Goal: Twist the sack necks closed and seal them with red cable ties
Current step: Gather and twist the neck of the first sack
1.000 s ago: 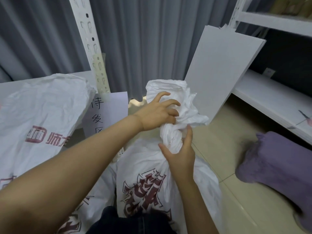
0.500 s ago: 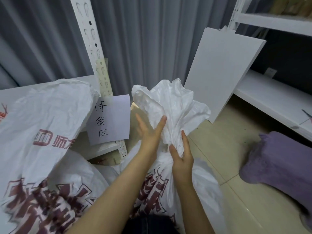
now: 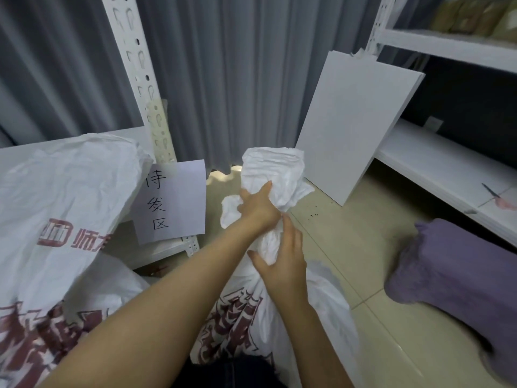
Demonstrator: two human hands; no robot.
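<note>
At centre-bottom we see the sack [image 3: 237,326], its neck [image 3: 270,242] twisted tight. The left hand [image 3: 258,210] clutches the neck above the twist, fingers dug into the crumpled top. The right hand [image 3: 282,264] is wrapped round it just below. We cannot tell what fills the sack. A second sack [image 3: 56,197] bulges at left, and a purple bundle [image 3: 461,275] lies lower right.

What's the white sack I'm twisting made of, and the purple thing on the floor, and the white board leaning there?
Sack: probably woven plastic, matte; it holds sharp papery creases and bears red print.
Purple thing: soft plush or fleece, judging by its fuzzy surface.
Board: rigid, smooth, matte white panel, perhaps foam or coated board; can't tell which.
</note>
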